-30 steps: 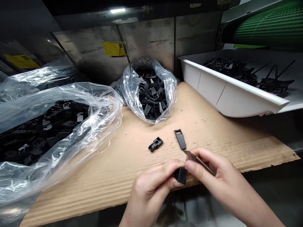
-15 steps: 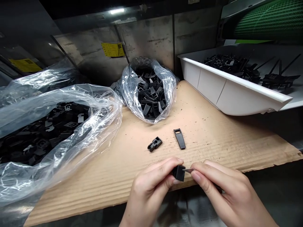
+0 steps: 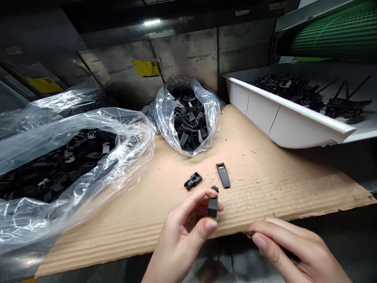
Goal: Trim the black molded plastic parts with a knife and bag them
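My left hand (image 3: 182, 230) is closed on a small black plastic block (image 3: 212, 205), held upright between thumb and fingers above the cardboard's front edge. To the right and lower, my right hand (image 3: 290, 243) pinches a thin blade (image 3: 249, 233), of which only the tip shows; the rest is hidden in the fingers. Blade and block are apart. Beyond the left hand, a black hinged-looking plastic piece (image 3: 193, 181) lies on the cardboard (image 3: 253, 188). A tapered black plastic clip (image 3: 223, 175) with a square hole rests to its right.
Two clear plastic bags hold many black parts: a large bag (image 3: 129, 157) at left, a smaller bag (image 3: 212, 114) at the back. A white tray (image 3: 282, 118) of black parts stands at right, below a green mesh roll (image 3: 335, 33). Small black shavings dot the cardboard.
The blade has left the block. My right hand has drawn down and to the right with it, while my left hand has turned and shifted the block slightly up and left.
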A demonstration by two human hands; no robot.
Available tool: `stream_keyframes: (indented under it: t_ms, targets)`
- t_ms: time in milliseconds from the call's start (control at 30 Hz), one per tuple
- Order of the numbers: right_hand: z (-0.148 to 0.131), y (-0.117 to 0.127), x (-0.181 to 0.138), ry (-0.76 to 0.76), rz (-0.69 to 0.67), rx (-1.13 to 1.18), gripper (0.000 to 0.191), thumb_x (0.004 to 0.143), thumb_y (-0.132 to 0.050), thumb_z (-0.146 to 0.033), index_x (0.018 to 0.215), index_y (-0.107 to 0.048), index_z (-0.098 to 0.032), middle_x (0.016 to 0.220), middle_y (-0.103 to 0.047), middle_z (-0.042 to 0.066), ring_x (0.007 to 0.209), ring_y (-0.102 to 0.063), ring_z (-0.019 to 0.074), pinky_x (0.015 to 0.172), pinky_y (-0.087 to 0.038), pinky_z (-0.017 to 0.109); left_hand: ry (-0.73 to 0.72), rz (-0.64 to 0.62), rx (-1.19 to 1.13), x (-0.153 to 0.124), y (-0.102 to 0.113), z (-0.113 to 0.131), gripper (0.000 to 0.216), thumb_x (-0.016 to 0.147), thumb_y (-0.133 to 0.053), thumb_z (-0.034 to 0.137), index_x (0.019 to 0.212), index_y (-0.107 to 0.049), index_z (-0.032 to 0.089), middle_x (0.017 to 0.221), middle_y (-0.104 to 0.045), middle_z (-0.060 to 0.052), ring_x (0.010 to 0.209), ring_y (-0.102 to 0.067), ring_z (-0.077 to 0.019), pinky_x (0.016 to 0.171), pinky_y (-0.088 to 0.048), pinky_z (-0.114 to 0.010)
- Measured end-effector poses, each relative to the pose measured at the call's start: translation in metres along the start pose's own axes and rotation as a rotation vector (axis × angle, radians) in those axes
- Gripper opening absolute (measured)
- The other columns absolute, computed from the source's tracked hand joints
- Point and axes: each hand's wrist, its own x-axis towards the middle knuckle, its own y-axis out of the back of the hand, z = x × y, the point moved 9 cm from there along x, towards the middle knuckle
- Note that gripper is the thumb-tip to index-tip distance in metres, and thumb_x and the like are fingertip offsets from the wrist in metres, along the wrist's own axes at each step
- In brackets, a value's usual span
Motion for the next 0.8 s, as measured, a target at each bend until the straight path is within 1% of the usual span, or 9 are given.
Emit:
stream_keyframes:
  t_ms: [100, 167, 233, 267, 333, 400, 533, 667, 800]
  targets:
    - [-0.006, 0.003, -0.006, 0.108, 0.087, -0.174, 0.017, 0.087, -0.049, -0.010, 0.097, -0.061, -0.018, 0.074, -0.069, 0.004, 0.068, -0.069, 0.0168, 0.062, -0.054, 0.021, 0.029, 0.041, -0.097, 0.000, -0.003, -0.001, 0.028, 0.078, -0.065, 0.048, 0.085, -0.060, 0.021, 0.078, -0.069, -0.001, 0.062, -0.058, -0.0121, 0.063, -0.048, -0.020]
    - [-0.012, 0.005, -0.009, 0.161, 0.135, -0.242, 0.021, 0.085, -0.053, -0.007, 0.103, -0.060, -0.014, 0.083, -0.071, 0.007, 0.071, -0.069, 0.0175, 0.067, -0.054, 0.023, 0.033, 0.094, -0.053, 0.002, -0.001, -0.002, 0.015, 0.083, -0.064, 0.034, 0.092, -0.058, 0.023, 0.077, -0.068, 0.001, 0.065, -0.060, -0.0115, 0.064, -0.047, -0.018]
    - [-0.014, 0.006, -0.008, 0.164, 0.164, -0.270, 0.025, 0.083, -0.056, -0.005, 0.107, -0.059, -0.013, 0.087, -0.072, 0.009, 0.073, -0.069, 0.0180, 0.070, -0.053, 0.024, 0.021, 0.103, 0.021, 0.003, 0.000, -0.002, 0.022, 0.082, -0.065, 0.023, 0.103, -0.059, 0.026, 0.084, -0.070, 0.002, 0.079, -0.063, -0.0136, 0.072, -0.048, -0.019]
    - [-0.015, 0.007, -0.006, 0.161, 0.169, -0.280, 0.027, 0.083, -0.056, -0.005, 0.108, -0.059, -0.012, 0.087, -0.072, 0.009, 0.073, -0.069, 0.0182, 0.071, -0.053, 0.025, 0.006, 0.088, 0.066, 0.003, -0.001, 0.000, 0.025, 0.081, -0.066, 0.020, 0.104, -0.062, 0.027, 0.088, -0.070, 0.001, 0.085, -0.064, -0.0148, 0.076, -0.048, -0.019]
    - [-0.018, 0.004, -0.001, 0.169, 0.146, -0.291, 0.027, 0.083, -0.055, -0.004, 0.109, -0.060, -0.011, 0.084, -0.071, 0.009, 0.071, -0.068, 0.0180, 0.069, -0.054, 0.026, -0.043, 0.054, 0.152, 0.003, -0.002, 0.004, 0.017, 0.080, -0.066, 0.017, 0.094, -0.069, 0.026, 0.093, -0.071, 0.002, 0.090, -0.063, -0.0157, 0.079, -0.047, -0.019]
    - [-0.019, 0.000, 0.003, 0.186, 0.120, -0.299, 0.028, 0.083, -0.054, -0.003, 0.108, -0.062, -0.010, 0.081, -0.070, 0.009, 0.070, -0.066, 0.0177, 0.065, -0.054, 0.027, -0.091, 0.039, 0.200, 0.002, -0.002, 0.009, 0.014, 0.080, -0.066, 0.016, 0.087, -0.072, 0.026, 0.093, -0.072, 0.003, 0.090, -0.064, -0.0155, 0.080, -0.047, -0.018]
    - [-0.017, -0.006, 0.008, 0.183, 0.114, -0.322, 0.030, 0.082, -0.055, -0.002, 0.111, -0.061, -0.009, 0.082, -0.068, 0.010, 0.071, -0.064, 0.0183, 0.062, -0.053, 0.028, -0.131, 0.051, 0.220, 0.000, -0.002, 0.015, 0.018, 0.080, -0.066, 0.013, 0.088, -0.073, 0.028, 0.089, -0.072, 0.005, 0.087, -0.064, -0.0136, 0.079, -0.047, -0.016]
    - [-0.014, -0.009, 0.012, 0.129, 0.087, -0.231, 0.026, 0.084, -0.053, -0.005, 0.108, -0.061, -0.012, 0.073, -0.065, 0.006, 0.065, -0.063, 0.0160, 0.062, -0.053, 0.025, -0.178, 0.027, 0.206, 0.000, -0.003, 0.018, 0.024, 0.080, -0.065, 0.009, 0.088, -0.073, 0.031, 0.090, -0.072, 0.007, 0.089, -0.063, -0.0122, 0.080, -0.046, -0.015]
    - [-0.010, -0.015, 0.018, -0.007, 0.007, -0.002, 0.018, 0.086, -0.048, -0.008, 0.085, -0.063, -0.018, 0.062, -0.058, -0.002, 0.053, -0.060, 0.0107, 0.063, -0.054, 0.019, -0.219, -0.025, 0.161, 0.000, -0.003, 0.018, 0.030, 0.081, -0.064, 0.007, 0.092, -0.073, 0.033, 0.094, -0.072, 0.007, 0.093, -0.063, -0.0130, 0.084, -0.046, -0.017]
